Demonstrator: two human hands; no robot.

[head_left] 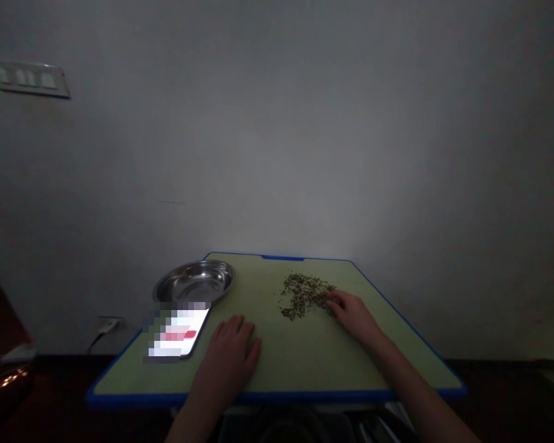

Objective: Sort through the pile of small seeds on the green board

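Small green-brown grains, like seeds or dried pulses, lie in a loose, uneven patch on the pale green table. At the patch's right edge is my right hand, thumb and fingertips pinched together at the grains. Whatever is between those fingertips is too small to make out. My left hand rests palm down on the table, fingers stretched out and holding nothing. Just left of it lies a phone with a lit screen, partly blurred out. Behind the phone stands a shallow steel bowl.
The table has a blue rim and stands against a grey wall. A switch panel is on the wall at upper left. Low on the left, a white plug with a cable sits in a socket.
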